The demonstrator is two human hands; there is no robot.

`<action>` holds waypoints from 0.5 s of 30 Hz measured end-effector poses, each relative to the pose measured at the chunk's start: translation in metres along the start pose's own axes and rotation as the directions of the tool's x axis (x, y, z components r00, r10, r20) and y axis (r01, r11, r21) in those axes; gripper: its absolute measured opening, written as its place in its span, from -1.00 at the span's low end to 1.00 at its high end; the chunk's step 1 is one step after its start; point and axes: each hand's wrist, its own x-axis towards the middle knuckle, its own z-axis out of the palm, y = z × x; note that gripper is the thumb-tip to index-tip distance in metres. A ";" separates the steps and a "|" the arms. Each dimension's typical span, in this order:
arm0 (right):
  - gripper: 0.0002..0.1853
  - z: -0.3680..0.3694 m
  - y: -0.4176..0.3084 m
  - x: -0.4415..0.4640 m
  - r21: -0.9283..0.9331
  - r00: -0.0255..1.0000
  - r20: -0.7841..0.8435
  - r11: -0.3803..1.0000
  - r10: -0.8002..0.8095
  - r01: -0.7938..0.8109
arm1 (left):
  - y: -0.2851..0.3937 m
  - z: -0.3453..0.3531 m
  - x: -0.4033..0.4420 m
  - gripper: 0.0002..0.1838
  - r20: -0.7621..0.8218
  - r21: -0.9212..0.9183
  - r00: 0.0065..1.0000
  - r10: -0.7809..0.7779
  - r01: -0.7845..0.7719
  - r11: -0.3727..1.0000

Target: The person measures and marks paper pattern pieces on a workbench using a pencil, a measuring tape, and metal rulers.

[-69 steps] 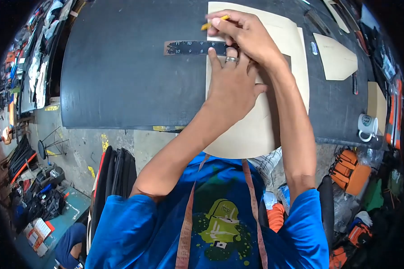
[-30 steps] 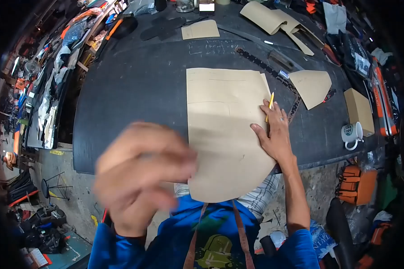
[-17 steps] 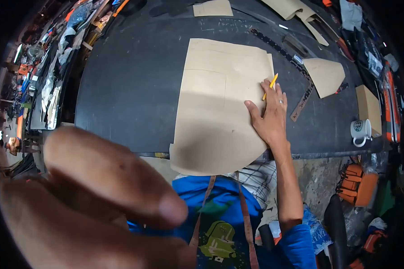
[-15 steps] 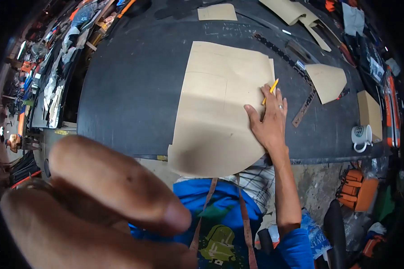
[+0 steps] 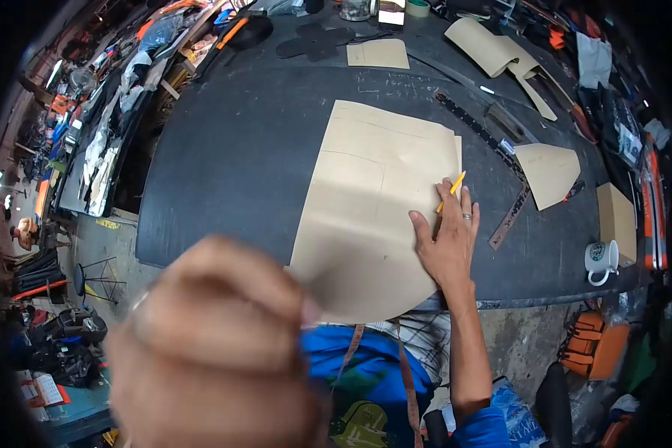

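A large sheet of tan pattern paper (image 5: 351, 201) with faint drawn lines lies on the dark table, its curved near edge reaching past the table's front edge. My right hand (image 5: 449, 239) rests on the paper's right side, fingers forward, thumb spread out. A yellow pencil (image 5: 451, 193) is held between its fingers, and a ring shows on one finger. Close to the camera at the lower left, my left hand (image 5: 216, 343) is large and blurred, raised above the paper's near left corner. Its fingers are curled in; anything inside them is hidden.
Right of the paper lie a dark ruler (image 5: 481, 134), a cut paper piece (image 5: 549, 175) and a metal strip (image 5: 509, 123). A white mug (image 5: 601, 261) stands beside a cardboard box (image 5: 616, 224). Rolled paper (image 5: 485, 48) lies at the back right. A measuring tape (image 5: 409, 373) hangs over my shirt.
The view has tilted up, so the table appears lower. My left hand has moved rightward in view, its fingers curling in. My right hand stays on the paper with the pencil.
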 end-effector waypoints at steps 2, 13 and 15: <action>-0.26 -0.003 0.000 -0.003 0.001 1.000 0.010 1.000 0.008 -0.008 | -0.034 0.007 -0.010 -0.83 0.086 0.089 0.987 -0.133 0.125 0.988; -0.29 -0.004 0.000 -0.004 -0.002 1.000 0.020 1.000 0.009 -0.009 | -0.198 0.054 -0.101 -0.59 0.290 0.741 0.813 -0.506 0.144 0.656; -0.30 -0.003 0.001 -0.003 -0.009 1.000 0.001 1.000 -0.005 0.005 | -0.201 0.057 -0.106 -0.56 0.276 0.767 0.801 -0.531 0.149 0.624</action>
